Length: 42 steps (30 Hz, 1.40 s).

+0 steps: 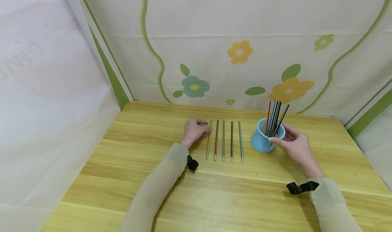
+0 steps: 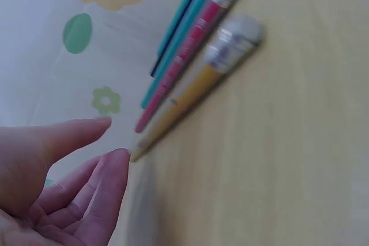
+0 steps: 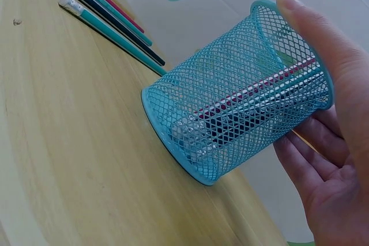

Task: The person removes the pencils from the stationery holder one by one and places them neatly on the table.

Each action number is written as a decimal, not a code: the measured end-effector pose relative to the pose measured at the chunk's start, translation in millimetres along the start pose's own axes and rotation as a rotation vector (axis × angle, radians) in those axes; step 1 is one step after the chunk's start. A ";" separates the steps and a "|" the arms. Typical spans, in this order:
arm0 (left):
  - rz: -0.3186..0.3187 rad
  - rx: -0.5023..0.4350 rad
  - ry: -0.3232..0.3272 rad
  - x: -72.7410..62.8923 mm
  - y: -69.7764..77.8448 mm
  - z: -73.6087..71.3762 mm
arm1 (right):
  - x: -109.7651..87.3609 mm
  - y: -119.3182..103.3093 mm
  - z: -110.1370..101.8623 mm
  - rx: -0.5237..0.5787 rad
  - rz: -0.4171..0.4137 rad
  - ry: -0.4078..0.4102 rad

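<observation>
In the head view, several pencils lie side by side on the wooden table. The leftmost is a yellow pencil (image 1: 209, 144); beyond it come a red pencil (image 1: 216, 141), a teal pencil (image 1: 223, 141), a black pencil (image 1: 231, 141) and another teal pencil (image 1: 240, 141). My left hand (image 1: 197, 130) is at the yellow pencil's far end, with a gap between thumb and forefinger in the left wrist view. To the right stands a blue mesh pencil cup (image 1: 259, 143) holding several pencils (image 1: 272, 119). My right hand (image 1: 295, 147) grips its rim, thumb on the near side.
The wooden table (image 1: 202, 198) runs back to a white curtain (image 1: 211, 17) printed with flowers and leaves. Another white curtain (image 1: 46, 99) hangs along the left side. Black straps with small mounts sit on both wrists.
</observation>
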<state>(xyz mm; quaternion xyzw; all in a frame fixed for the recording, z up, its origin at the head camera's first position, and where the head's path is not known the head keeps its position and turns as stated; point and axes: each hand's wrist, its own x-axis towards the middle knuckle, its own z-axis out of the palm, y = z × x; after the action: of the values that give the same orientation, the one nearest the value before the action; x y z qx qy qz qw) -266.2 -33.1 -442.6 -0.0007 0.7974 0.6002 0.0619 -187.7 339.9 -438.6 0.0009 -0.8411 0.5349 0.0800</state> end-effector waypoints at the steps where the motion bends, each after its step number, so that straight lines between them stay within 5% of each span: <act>1: 0.011 0.001 0.002 0.4 1.4 -0.4 | 0.0 0.0 0.0 0.000 0.000 0.000; 14: 0.168 -0.083 -0.044 -5.3 36.1 15.2 | 0.2 0.6 -1.3 0.024 -0.002 -0.004; 26: 0.310 -0.006 -0.119 -6.0 68.9 48.7 | 1.6 3.5 -0.6 0.033 -0.012 0.000; 42: 0.299 -0.036 -0.227 7.2 107.0 91.3 | 1.9 0.9 0.5 0.030 -0.023 0.008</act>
<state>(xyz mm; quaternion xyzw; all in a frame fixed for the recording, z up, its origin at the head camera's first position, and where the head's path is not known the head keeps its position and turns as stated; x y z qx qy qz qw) -272.5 84.7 -365.7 0.1844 0.7658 0.6130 0.0614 -189.6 340.1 -439.4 0.0095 -0.8326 0.5464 0.0897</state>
